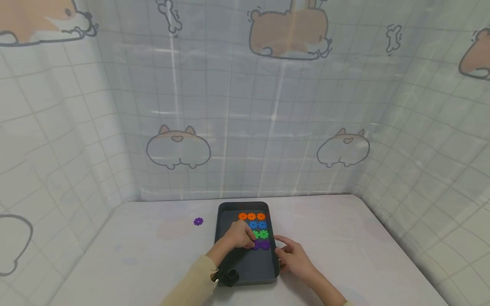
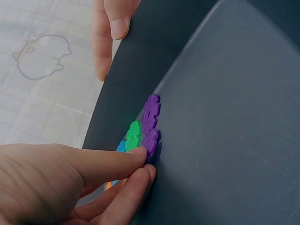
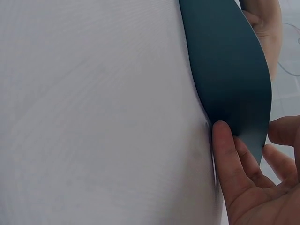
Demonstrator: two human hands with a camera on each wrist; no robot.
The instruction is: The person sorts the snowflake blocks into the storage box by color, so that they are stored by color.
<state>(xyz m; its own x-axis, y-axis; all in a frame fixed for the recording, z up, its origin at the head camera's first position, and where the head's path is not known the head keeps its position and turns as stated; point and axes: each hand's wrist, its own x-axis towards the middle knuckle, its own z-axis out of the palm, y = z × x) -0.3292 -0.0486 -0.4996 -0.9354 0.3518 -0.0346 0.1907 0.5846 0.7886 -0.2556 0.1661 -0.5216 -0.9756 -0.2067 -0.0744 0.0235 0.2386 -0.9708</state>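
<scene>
Inside a dark grey tray [image 1: 249,265], small plastic flower-shaped pieces lie in rows. My left hand [image 1: 239,234] reaches in over the left side and pinches a purple flower-shaped piece [image 2: 151,141] between thumb and finger, low over the tray floor. Just beyond it, against the tray's side, lies another purple piece [image 2: 150,112]. Green pieces [image 1: 263,234], blue pieces [image 1: 262,225] and orange pieces [image 1: 251,216] form the rows behind, partly hidden by the left hand. At the tray's right wall, my right hand [image 1: 296,259] touches the outside with extended fingers, its thumb by the rim.
One loose purple flower-shaped piece [image 1: 198,221] lies on the white table [image 1: 333,229], left of the tray. A patterned curtain [image 1: 245,170] with cartoon dogs hangs behind the table and along both sides. A black wrist strap [image 1: 227,277] overlaps the tray's near left corner.
</scene>
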